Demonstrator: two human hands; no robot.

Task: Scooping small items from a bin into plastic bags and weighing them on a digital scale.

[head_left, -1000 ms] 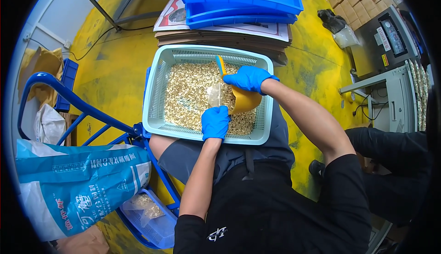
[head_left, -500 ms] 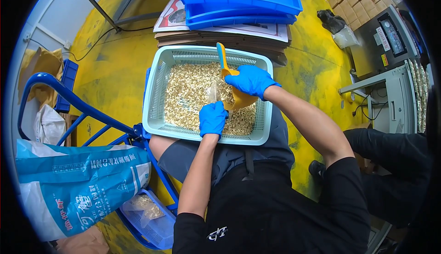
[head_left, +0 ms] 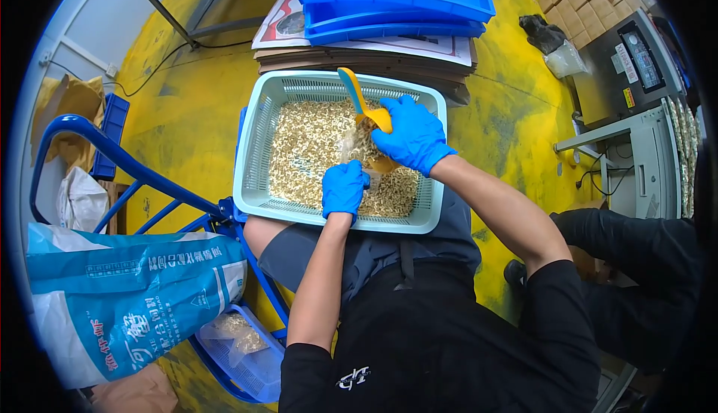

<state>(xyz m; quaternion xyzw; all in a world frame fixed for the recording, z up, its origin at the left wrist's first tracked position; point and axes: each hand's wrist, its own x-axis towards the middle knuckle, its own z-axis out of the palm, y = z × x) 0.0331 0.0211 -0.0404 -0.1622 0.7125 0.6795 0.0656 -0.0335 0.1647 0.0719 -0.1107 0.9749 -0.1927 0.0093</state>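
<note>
On my lap sits a pale green plastic basket (head_left: 250, 140) with slotted walls, holding a layer of beige pellets (head_left: 303, 140). My right hand (head_left: 413, 135), in a blue glove, is closed around the bowl of an orange scoop (head_left: 379, 118) whose blue-and-yellow handle sticks up and away. The scoop is tilted, with pellets showing at its side. My left hand (head_left: 344, 189), gloved too, pinches a small clear plastic bag (head_left: 348, 144) just above the pellets, beside the scoop. The bag's mouth is partly hidden by the scoop and my right hand.
Beyond the basket, blue trays (head_left: 396, 20) rest on stacked cardboard (head_left: 359, 62). At left stand a blue tubular frame (head_left: 134, 174), a large blue-and-white sack (head_left: 134, 293) and a small blue basket (head_left: 254, 372) with bagged pellets. A person's dark sleeve (head_left: 628, 245) is at right.
My right hand and the scoop have turned, its handle leaning further left and pellets now showing beside it. My left hand stays at nearly the same place with the bag.
</note>
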